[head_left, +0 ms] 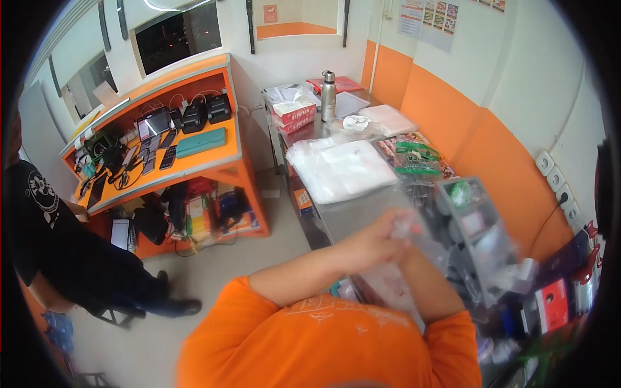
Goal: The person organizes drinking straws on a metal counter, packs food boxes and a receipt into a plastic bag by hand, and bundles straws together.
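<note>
Both hands meet in front of my chest, over the metal table [346, 223]. My left hand [381, 236] and my right hand [402, 249] touch each other, blurred, with fingers closed around a small clear plastic item [406, 226] that has a reddish spot. Which hand grips it is hard to tell. A stack of white plastic bags [349, 169] lies flat beyond them. To the right stands a grey divided tray [475, 223] with plastic-wrapped items and a green bag.
A steel bottle [328, 97] and a red-white tissue box [294, 116] stand at the table's far end. On the left, an orange counter [194, 161] holds phones and black devices. A person in black [58, 226] sits beside it. Wall sockets [555, 178] are at right.
</note>
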A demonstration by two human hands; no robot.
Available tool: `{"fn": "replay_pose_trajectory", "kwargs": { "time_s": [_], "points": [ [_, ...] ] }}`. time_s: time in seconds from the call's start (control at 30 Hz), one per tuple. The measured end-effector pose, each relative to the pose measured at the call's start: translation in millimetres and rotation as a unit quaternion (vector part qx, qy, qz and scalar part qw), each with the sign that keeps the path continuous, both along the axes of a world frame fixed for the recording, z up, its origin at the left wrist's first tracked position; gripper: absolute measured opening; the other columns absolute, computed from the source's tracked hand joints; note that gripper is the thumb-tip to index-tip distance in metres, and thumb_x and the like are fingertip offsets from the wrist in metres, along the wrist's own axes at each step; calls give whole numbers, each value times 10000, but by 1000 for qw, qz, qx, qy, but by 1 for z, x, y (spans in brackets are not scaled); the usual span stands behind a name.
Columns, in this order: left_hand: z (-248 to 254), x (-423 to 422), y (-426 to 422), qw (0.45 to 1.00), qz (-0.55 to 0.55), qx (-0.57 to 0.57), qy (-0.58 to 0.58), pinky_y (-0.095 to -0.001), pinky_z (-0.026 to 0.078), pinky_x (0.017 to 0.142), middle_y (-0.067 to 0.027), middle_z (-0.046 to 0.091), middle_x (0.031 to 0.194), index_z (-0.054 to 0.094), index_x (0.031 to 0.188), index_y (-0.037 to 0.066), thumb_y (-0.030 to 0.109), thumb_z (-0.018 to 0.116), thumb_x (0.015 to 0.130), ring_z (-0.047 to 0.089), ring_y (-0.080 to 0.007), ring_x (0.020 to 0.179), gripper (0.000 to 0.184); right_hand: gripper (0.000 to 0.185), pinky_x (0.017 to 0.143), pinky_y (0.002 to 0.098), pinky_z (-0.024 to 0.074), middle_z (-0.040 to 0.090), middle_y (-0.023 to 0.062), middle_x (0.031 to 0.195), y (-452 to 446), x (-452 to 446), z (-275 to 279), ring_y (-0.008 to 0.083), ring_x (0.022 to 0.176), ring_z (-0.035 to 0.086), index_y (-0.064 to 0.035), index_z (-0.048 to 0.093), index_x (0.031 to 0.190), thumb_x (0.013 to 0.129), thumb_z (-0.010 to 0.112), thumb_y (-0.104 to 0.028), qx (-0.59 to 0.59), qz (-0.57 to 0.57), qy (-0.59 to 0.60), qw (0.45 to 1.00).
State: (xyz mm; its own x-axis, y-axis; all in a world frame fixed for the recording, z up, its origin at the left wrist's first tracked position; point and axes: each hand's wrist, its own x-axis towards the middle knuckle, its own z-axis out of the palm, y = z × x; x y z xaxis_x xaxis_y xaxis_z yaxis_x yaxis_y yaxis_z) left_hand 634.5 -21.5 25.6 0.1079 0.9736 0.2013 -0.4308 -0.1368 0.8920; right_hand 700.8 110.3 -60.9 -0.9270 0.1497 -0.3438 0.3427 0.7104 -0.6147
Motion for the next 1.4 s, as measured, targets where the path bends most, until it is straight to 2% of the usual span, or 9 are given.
{"fn": "replay_pose_trajectory", "kwargs": {
  "time_s": [0.43, 0.5, 0.57, 0.63, 0.73, 0.97, 1.03, 1.33, 1.4],
  "points": [
    [-3, 9, -1, 996, 40, -78, -24, -238, 428, 580, -38, 485, 1137, 305, 1262, 106, 53, 528, 817, 493, -81, 760, 500, 402, 997, 364, 275, 492, 68, 1237, -11, 30, 13, 207, 1178, 403, -117, 540, 1141, 777, 507, -287, -62, -26, 137, 988],
    [-3, 0, -2, 994, 54, -55, 76, -263, 465, 733, -42, 498, 1038, 327, 1228, 97, 40, 543, 819, 516, -118, 883, 465, 378, 951, 377, 330, 543, 81, 1144, 4, 48, -63, 224, 1114, 450, -104, 550, 1085, 800, 476, -342, 249, -41, 244, 936],
    [-7, -9, 0, 989, 52, -36, 135, -207, 440, 669, -16, 529, 992, 344, 1224, 74, 44, 550, 811, 518, -79, 804, 462, 341, 864, 394, 393, 590, 112, 1018, -24, 70, 49, 254, 1003, 521, -91, 580, 1010, 810, 492, -353, 56, -70, -32, 995],
    [-7, -21, -1, 972, 92, -50, 212, -144, 338, 530, -21, 564, 996, 384, 1228, 65, 73, 528, 822, 427, -13, 640, 431, 353, 848, 410, 403, 590, 153, 974, -11, 117, 53, 303, 928, 547, -94, 554, 1045, 754, 596, -291, 151, -60, 203, 965],
    [-7, -33, -5, 971, 69, -93, 207, -138, 291, 480, -20, 569, 1001, 434, 1206, 51, 32, 488, 821, 358, 9, 561, 390, 360, 892, 397, 382, 605, 109, 895, -26, 164, 79, 268, 867, 559, -81, 560, 1024, 751, 605, -311, 272, -95, -67, 955],
    [0, -42, -4, 977, 74, -104, 171, -135, 270, 456, -71, 572, 1009, 444, 1182, 4, -76, 398, 758, 345, 2, 510, 433, 158, 983, 399, 290, 547, 24, 714, -86, 227, 96, 195, 785, 544, -68, 570, 827, 737, 564, -199, 501, 24, -52, 864],
    [3, -37, -3, 977, 69, -85, 180, -139, 268, 458, -71, 572, 1011, 449, 1176, 3, -70, 402, 759, 341, 0, 513, 426, 89, 930, 397, 319, 496, 10, 681, -80, 232, 102, 157, 776, 531, -101, 545, 782, 695, 553, -117, 622, -4, -44, 782],
    [16, -12, -4, 976, 119, -34, 180, -154, 282, 485, -66, 559, 1004, 434, 1169, -8, -52, 449, 759, 327, -12, 521, 412, 231, 790, 344, 357, 539, 24, 826, -58, 213, 121, 189, 800, 527, -91, 585, 899, 684, 529, -27, 424, -205, 277, 838],
    [14, -10, -8, 973, 122, -34, 191, -156, 286, 489, -67, 554, 1019, 433, 1169, 1, -56, 443, 762, 331, -16, 529, 411, 224, 782, 368, 404, 583, 68, 916, -48, 186, 87, 256, 875, 544, -72, 597, 937, 724, 529, -58, 101, -185, 390, 896]
  ]
}}
